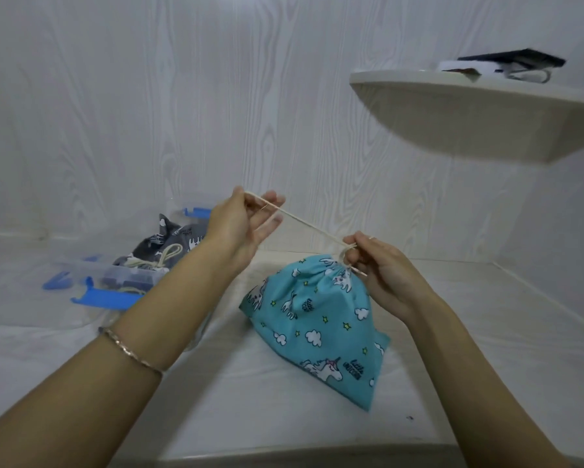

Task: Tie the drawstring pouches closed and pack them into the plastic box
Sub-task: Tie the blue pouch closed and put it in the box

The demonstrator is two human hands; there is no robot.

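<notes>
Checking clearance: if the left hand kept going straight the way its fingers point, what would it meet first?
Nothing nearby: the left hand points up and right, away from the cord. Probably only the white wall behind; depth is unclear.

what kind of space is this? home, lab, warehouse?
Likely a small home nook or makeshift recording corner, not a warehouse. White wood-grain panel walls close in on a pale work surface, a rounded wall shelf holds a few odds and ends, and the work is fabric pouches going into a household clip-lid plastic box.

Drawstring pouches: two, one teal pouch (317, 319) at centre, one grey pouch (167, 246) at left
Plastic box (128, 276): one
Hands: two
Shelf (479, 113): one, upper right
</notes>
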